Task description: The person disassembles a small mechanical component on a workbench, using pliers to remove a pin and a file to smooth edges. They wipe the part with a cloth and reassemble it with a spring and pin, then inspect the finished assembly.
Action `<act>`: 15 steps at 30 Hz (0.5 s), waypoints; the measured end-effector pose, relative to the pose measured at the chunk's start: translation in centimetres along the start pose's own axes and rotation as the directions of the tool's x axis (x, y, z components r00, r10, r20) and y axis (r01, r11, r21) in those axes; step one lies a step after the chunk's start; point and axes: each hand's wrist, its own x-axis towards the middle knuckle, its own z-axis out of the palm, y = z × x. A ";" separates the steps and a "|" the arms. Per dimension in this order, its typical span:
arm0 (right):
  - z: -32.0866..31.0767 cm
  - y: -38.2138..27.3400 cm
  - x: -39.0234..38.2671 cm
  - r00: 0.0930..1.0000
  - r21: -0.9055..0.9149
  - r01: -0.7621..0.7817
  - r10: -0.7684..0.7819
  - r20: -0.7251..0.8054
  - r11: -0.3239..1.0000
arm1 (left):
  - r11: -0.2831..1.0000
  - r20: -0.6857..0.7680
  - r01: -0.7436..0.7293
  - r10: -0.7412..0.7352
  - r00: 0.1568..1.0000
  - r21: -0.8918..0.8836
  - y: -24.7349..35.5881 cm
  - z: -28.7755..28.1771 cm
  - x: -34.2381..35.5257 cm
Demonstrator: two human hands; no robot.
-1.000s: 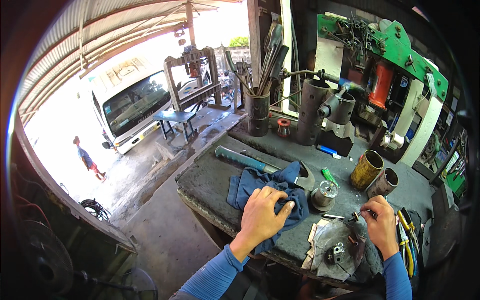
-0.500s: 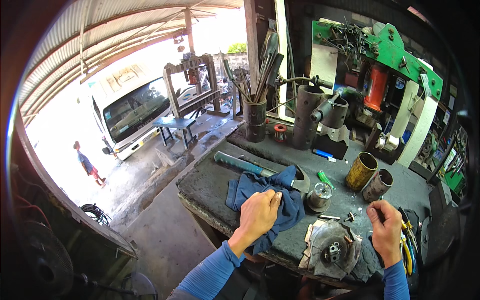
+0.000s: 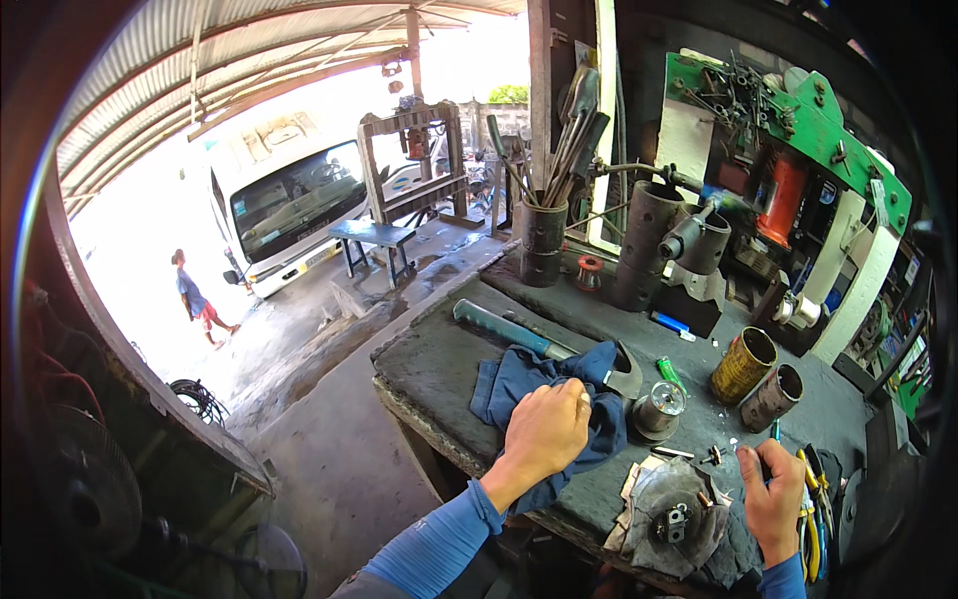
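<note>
My left hand (image 3: 549, 429) is closed over a crumpled dark blue cloth (image 3: 504, 389) at the near side of the bench, its fingers bunched in the fabric. To the right, my right hand (image 3: 775, 496) is curled with its thumb raised; what it holds, if anything, is hidden. Between the hands lies a round metal part (image 3: 677, 514) on dirty rags, with small fittings on top. Just beyond it stands a short metal cylinder (image 3: 659, 409). A hammer-like tool with a blue-green handle (image 3: 504, 324) runs behind the cloth, its curved metal head partly covered.
Yellow-handled pliers (image 3: 813, 489) lie beside my right hand. Two open metal tubes, one yellow (image 3: 743, 364), stand farther back. Several tools fill an upright pipe (image 3: 542, 243). A green press frame (image 3: 848, 150) rises at right. A person (image 3: 200, 299) walks outside near a truck (image 3: 299, 210).
The view has swung slightly left, so the bench appears farther right and lower. My left hand stays on the cloth; my right hand stays curled near the pliers. The person outside has stepped onward.
</note>
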 end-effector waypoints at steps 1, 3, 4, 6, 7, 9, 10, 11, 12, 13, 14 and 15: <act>-0.1 0.0 0.0 1.000 0.000 0.001 -0.001 0.007 1.000 | 1.000 -0.009 0.004 -0.004 1.000 -0.010 0.2 0.1 0.1; -0.4 0.1 0.0 1.000 -0.003 0.000 0.001 0.018 1.000 | 1.000 -0.011 -0.002 0.002 1.000 -0.009 0.2 0.2 0.1; -0.5 0.2 -0.1 1.000 0.001 -0.001 0.001 0.018 1.000 | 1.000 -0.009 -0.008 0.008 1.000 -0.007 0.2 0.3 0.1; -0.6 0.5 -0.1 1.000 0.006 -0.004 0.004 0.016 1.000 | 1.000 -0.017 -0.012 0.012 1.000 -0.011 0.4 0.5 0.3; -0.3 0.3 -0.1 1.000 0.061 -0.011 0.011 -0.002 0.998 | 1.000 -0.020 -0.009 0.009 1.000 -0.004 0.2 0.4 0.2; 0.3 -0.3 0.2 0.999 0.172 -0.017 0.024 -0.035 0.985 | 1.000 -0.017 0.004 -0.004 1.000 0.013 -0.1 0.3 0.2; 0.7 -0.2 0.2 0.999 0.159 0.006 0.000 -0.036 0.987 | 0.999 -0.022 0.021 -0.021 1.000 0.025 -0.6 -0.1 -0.1; 0.6 0.0 0.1 0.999 0.087 0.017 -0.014 -0.035 0.996 | 0.998 0.012 0.064 -0.064 0.998 0.010 -0.6 -0.2 -0.4; 0.0 0.1 0.0 0.999 0.018 0.032 -0.031 -0.031 0.999 | 0.994 0.043 0.111 -0.111 0.993 -0.004 -0.4 -0.1 -0.6; -0.6 0.5 -0.1 0.998 -0.027 0.057 -0.058 -0.040 0.998 | 0.995 0.030 0.098 -0.097 0.995 -0.018 -0.1 0.4 -0.4; -0.8 1.0 0.0 0.995 -0.034 0.094 -0.096 -0.038 0.995 | 0.992 0.024 0.115 -0.114 0.993 -0.055 0.1 -0.3 -0.6; -1.2 2.4 -0.6 0.992 -0.007 0.108 -0.108 -0.059 0.994 | 0.992 0.016 0.088 -0.087 0.996 -0.090 0.5 0.5 -0.3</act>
